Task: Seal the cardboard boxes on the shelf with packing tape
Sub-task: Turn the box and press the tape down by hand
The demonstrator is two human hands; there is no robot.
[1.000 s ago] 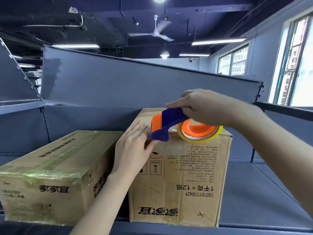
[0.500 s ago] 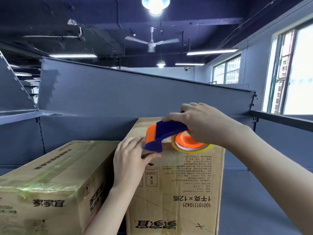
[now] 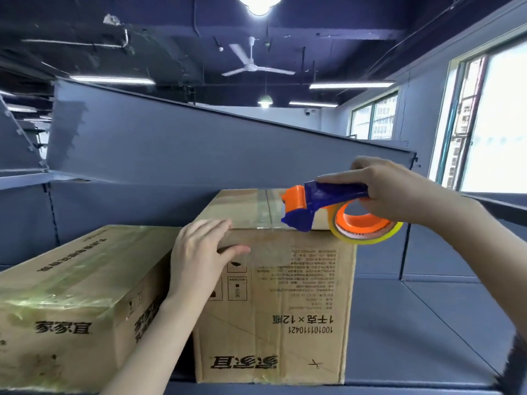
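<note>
- Right hand [image 3: 399,192] grips the tape dispenser [image 3: 328,206] at the upright box's [image 3: 273,309] top front edge.
- Left hand [image 3: 199,252], fingers straight, presses that box's top left corner.

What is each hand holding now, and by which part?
The right hand grips the tape dispenser by its blue handle. The left hand holds nothing; it rests on the upright box, at its top edge.

2 boxes on the shelf [image 3: 445,315]: taped box [image 3: 71,295] left, upright box [image 3: 279,303] just beside it, right.
</note>
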